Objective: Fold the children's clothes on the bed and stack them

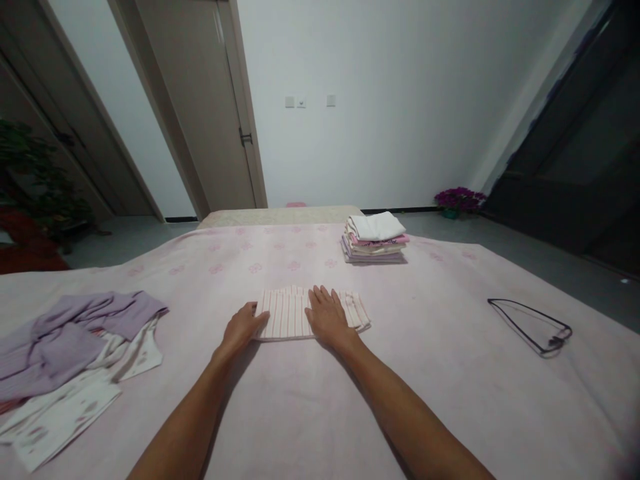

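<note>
A folded striped garment (286, 315), cream with thin reddish lines, lies flat on the pink bedspread in front of me. At its left edge, my left hand (245, 325) pinches the cloth, thumb on top and the other fingers partly hidden. My right hand (327, 317) lies flat on the garment, right of its middle, with fingers stretched out and pointing away from me. Past my right hand, the garment's right end shows loose, slightly uneven layers. Its exact kind cannot be made out from the folds.
A neat stack of folded clothes (376, 239) sits at the far side. Rumpled purple and white clothes (65, 347) lie at the left of the bedspread (295, 407). A black wire hanger (531, 327) rests at the right. Purple flowers (459, 199) stand on the floor beyond.
</note>
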A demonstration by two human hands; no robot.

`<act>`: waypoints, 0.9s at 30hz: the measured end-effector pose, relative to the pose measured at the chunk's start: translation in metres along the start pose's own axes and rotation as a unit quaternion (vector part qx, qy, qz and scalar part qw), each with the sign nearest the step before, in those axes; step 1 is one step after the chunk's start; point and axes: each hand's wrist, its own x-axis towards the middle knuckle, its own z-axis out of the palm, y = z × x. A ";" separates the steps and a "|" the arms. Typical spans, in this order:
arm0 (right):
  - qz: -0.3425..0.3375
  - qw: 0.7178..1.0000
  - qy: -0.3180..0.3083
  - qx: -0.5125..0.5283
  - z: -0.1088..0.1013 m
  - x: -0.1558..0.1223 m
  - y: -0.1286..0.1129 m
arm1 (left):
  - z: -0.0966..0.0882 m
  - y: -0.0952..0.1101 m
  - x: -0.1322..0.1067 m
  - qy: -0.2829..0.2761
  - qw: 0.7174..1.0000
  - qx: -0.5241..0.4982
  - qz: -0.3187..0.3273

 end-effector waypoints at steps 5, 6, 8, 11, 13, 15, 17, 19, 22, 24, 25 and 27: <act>0.006 1.000 0.001 0.001 0.000 -0.002 0.000 | -0.004 0.021 -0.004 -0.049 0.993 -0.107 0.026; 0.007 1.000 0.003 0.004 -0.001 -0.003 -0.001 | -0.005 0.029 -0.005 -0.051 0.990 -0.126 0.036; 0.000 1.000 0.017 0.020 -0.004 -0.005 -0.001 | -0.005 0.046 -0.007 -0.053 0.985 -0.152 0.056; -0.013 0.992 0.070 0.108 -0.014 -0.004 -0.003 | 0.000 0.074 -0.008 -0.053 0.981 -0.169 0.084; 0.011 0.968 0.085 0.237 -0.021 0.000 -0.004 | 0.007 0.093 -0.008 -0.051 0.980 -0.162 0.107; 0.072 0.907 0.044 0.413 -0.029 0.004 -0.004 | 0.018 0.109 -0.010 -0.050 0.979 -0.150 0.132; 0.121 0.806 -0.033 0.578 -0.033 0.007 -0.002 | 0.032 0.122 -0.014 -0.062 0.975 -0.151 0.148; 0.138 0.716 -0.078 0.679 -0.033 0.008 0.001 | 0.047 0.131 -0.019 -0.095 0.969 -0.174 0.150; 0.149 0.691 -0.043 0.706 -0.030 0.006 0.008 | 0.065 0.137 -0.025 -0.140 0.958 -0.204 0.146; 0.164 0.709 -0.007 0.686 -0.028 0.004 0.015 | 0.068 0.138 -0.029 -0.137 0.957 -0.210 0.144; 0.170 0.719 0.002 0.673 -0.028 0.002 0.019 | 0.068 0.137 -0.030 -0.124 0.959 -0.209 0.147; 0.178 0.743 0.010 0.645 -0.029 -0.001 0.028 | 0.065 0.134 -0.031 -0.068 0.964 -0.192 0.173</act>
